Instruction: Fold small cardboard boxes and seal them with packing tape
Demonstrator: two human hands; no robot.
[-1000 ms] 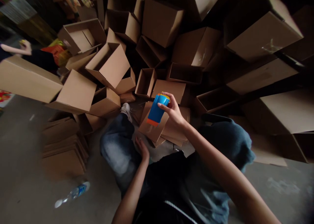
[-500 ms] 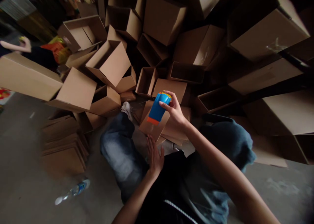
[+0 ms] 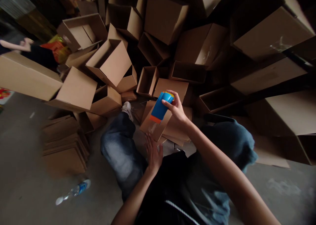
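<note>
A blue tape dispenser (image 3: 160, 109) with an orange front edge and a bit of yellow at the top is gripped by my right hand (image 3: 177, 109). It is tilted above a small brown cardboard box (image 3: 147, 125). A shiny strip of tape shows on the box just below the orange edge. My left hand (image 3: 154, 155) lies with fingers stretched out, its fingertips at the near edge of that box. Flattened cardboard (image 3: 174, 129) lies beneath and to the right of the box.
Many open cartons (image 3: 110, 62) are heaped ahead and on the right. Folded cardboard (image 3: 64, 146) is stacked at the left, with a plastic bottle (image 3: 75, 190) on the floor nearby. Another person's hands (image 3: 26, 44) show at the far left.
My right hand and the tape dispenser have shifted slightly up and to the right. My left hand has slid a little left and away from me.
</note>
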